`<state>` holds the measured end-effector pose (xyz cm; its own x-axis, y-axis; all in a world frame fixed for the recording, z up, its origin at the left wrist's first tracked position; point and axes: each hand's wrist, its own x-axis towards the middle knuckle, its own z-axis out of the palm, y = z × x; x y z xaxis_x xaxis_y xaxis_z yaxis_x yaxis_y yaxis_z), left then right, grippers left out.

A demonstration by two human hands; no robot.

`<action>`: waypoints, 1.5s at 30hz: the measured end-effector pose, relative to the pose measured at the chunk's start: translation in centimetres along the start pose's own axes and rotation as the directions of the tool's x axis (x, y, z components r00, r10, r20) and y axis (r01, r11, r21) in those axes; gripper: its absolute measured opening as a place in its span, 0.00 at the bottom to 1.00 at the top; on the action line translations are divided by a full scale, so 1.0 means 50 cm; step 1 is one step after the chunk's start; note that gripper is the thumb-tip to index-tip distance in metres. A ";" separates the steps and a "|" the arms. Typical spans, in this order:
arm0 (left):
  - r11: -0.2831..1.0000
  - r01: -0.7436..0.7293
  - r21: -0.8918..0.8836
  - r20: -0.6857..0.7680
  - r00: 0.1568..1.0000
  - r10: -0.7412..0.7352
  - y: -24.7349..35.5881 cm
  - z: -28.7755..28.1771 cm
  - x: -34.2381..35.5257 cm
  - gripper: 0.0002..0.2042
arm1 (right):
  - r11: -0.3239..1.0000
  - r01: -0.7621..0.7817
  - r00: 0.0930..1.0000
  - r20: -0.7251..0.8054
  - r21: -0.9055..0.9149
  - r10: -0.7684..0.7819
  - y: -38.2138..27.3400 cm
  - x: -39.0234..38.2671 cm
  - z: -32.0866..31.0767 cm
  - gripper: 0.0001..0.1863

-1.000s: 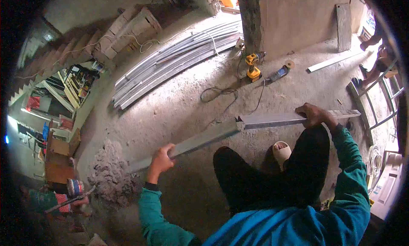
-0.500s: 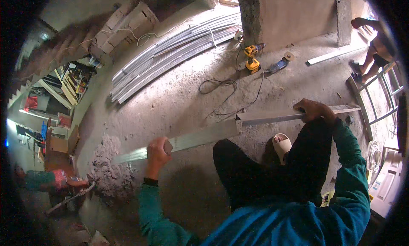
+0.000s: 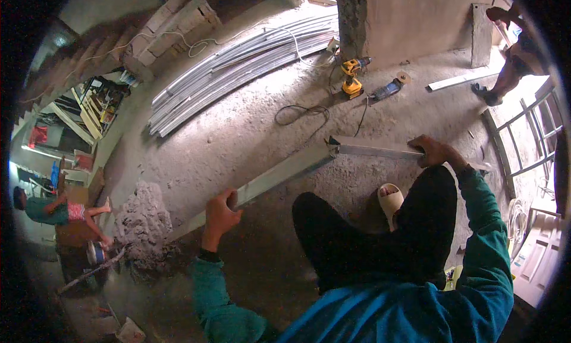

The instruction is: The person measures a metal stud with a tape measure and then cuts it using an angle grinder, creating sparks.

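Observation:
A long, thin metal channel crosses in front of me, bent at a cut or joint in its middle. My left hand is closed around its left length, thumb along the near side. The far left end of that length reaches toward a grey heap of mortar. My right hand is closed on the right length, above my right knee, and its end sticks out past the hand. The bend stands up as a peak between the hands. Both hands' fingertips are partly hidden.
Beyond lie a yellow cordless drill, an angle grinder with its cord, and a stack of metal profiles. A mortar heap and a person are at left. Another person stands at right near a metal frame.
The channel's bend has become sharper, with its middle raised and the left length sloping more. The person at left has moved by the mortar; the one at right has shifted stance.

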<state>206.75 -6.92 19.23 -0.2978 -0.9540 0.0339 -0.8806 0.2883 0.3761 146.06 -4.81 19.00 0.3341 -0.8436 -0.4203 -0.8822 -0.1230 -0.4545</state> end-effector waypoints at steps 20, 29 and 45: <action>0.936 0.112 -0.332 -0.048 0.990 -0.135 -0.009 -0.017 -0.063 0.30 | 0.893 0.154 0.982 -0.165 0.422 -0.092 -0.194 0.063 -0.013 0.24; 0.891 0.191 -0.412 -0.085 0.965 -0.247 0.026 -0.237 -0.101 0.25 | 0.882 0.441 0.897 -0.078 0.164 -0.434 -0.284 0.135 -0.154 0.36; 0.720 0.459 -0.521 0.119 0.874 -0.471 0.158 -0.833 -0.328 0.21 | 0.731 0.341 0.883 0.067 0.591 -0.465 -0.779 -0.017 -0.294 0.23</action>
<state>220.05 7.57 60.20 0.1103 -0.9598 -0.2581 -0.5782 -0.2732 0.7688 175.27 -6.97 48.61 0.7276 -0.6525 -0.2117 -0.3353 -0.0690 -0.9396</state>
